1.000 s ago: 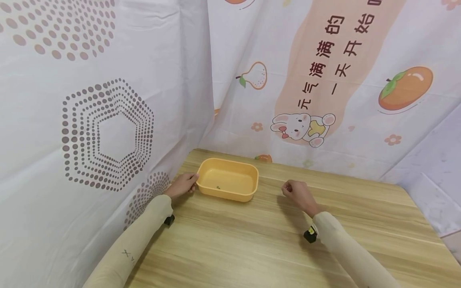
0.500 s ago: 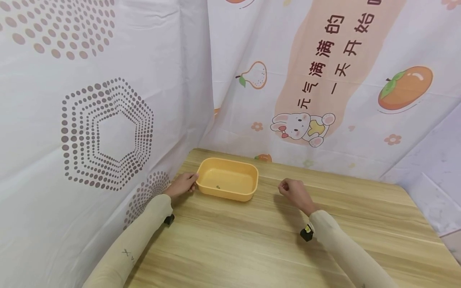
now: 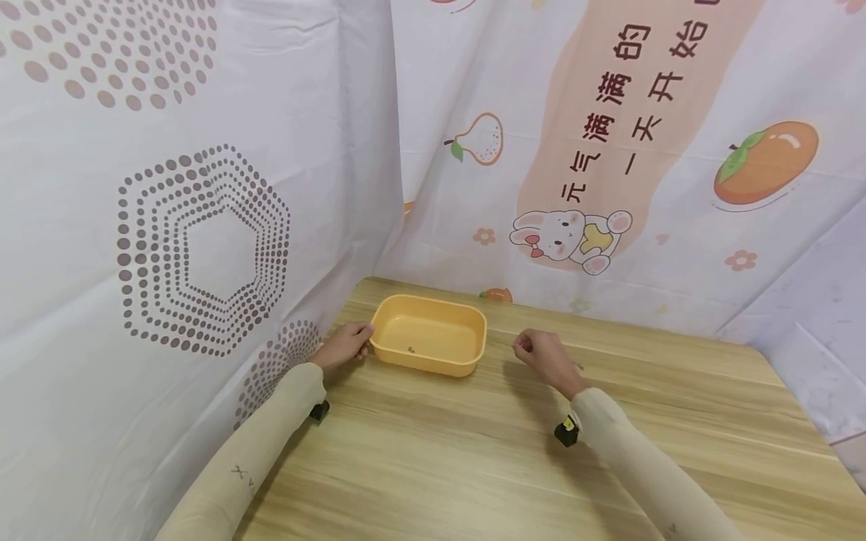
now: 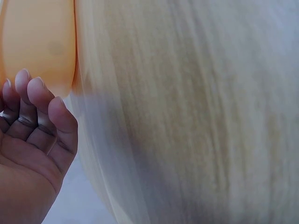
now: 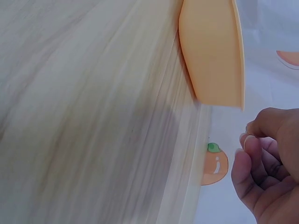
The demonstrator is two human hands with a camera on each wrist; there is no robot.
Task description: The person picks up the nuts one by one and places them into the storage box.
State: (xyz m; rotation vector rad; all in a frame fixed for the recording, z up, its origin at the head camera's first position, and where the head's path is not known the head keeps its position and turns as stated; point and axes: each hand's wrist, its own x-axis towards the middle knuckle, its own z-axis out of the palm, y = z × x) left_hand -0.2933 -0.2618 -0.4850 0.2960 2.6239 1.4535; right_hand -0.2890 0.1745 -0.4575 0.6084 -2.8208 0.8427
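Observation:
A yellow rectangular basin [image 3: 428, 367] stands on the wood-grain table. My left hand [image 3: 343, 345] grips its left end at the rim; in the left wrist view the left hand's curled fingers [image 4: 39, 95] are against the basin's orange-looking wall [image 4: 39, 42]. Inside the basin lies a tiny dark greenish thing [image 3: 410, 350]. To the right of the basin, apart from it, my right hand [image 3: 546, 357] hangs over the table, thumb and index fingertip together. I cannot tell whether something tiny is pinched there. Another small dark thing [image 3: 579, 367] shows just beyond the right wrist.
The wooden table [image 3: 433, 451] reaches back to a white printed curtain [image 3: 446, 248] with fruit and a rabbit. A dotted curtain [image 3: 338, 188] hangs close along the left side, near the left arm. Black wrist cameras [image 3: 567, 431] sit under both cuffs.
My right hand has moved left, nearer the basin, and a small dark thing on the table behind it has come into sight. The left hand and basin have stayed put.

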